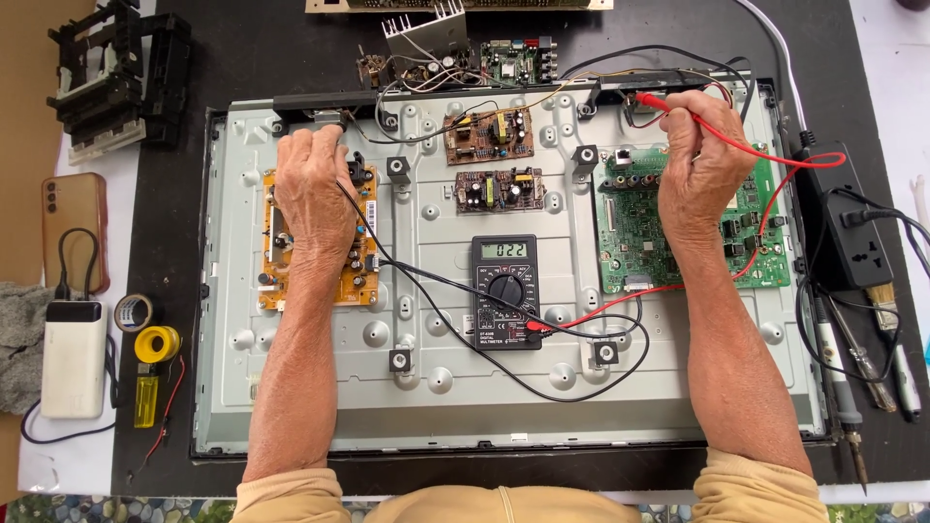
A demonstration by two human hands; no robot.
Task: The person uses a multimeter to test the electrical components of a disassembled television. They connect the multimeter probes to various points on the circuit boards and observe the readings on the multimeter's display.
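Pinched between right hand [699,160] fingers, the red probe [651,100] touches the top edge of the panel just beyond the green board [639,232]. Left hand [312,184] closes on the black probe [347,124] above the orange board [281,281]. Both probes look light, stiff and thin, best held by their insulated shafts; their leads are limp. Between the grips lies the multimeter [506,291]. No containers show beyond the metal back tray [678,387] carrying the boards.

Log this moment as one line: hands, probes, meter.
left hand: holds black probe at top edge | right hand: holds red probe at top edge | multimeter: centre of metal panel, display lit
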